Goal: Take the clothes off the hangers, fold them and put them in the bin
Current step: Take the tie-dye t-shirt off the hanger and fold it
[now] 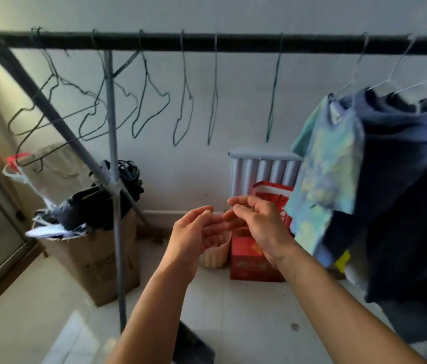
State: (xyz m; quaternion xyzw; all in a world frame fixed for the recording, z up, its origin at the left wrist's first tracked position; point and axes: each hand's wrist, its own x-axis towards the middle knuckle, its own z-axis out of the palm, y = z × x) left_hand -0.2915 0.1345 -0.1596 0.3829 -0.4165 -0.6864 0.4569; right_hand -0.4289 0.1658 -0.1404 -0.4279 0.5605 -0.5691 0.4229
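Pale wall (pixel 233 11), rail (pixel 233 42), dark clothes (pixel 404 158) cut off right (blurred), left hand (pixel 194 232), right hand (pixel 262 222) both loose, empty

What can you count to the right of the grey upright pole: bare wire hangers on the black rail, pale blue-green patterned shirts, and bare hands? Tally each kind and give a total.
Bare thin wire hangers: 4
Pale blue-green patterned shirt: 1
Bare hands, left hand and right hand: 2
Total: 7
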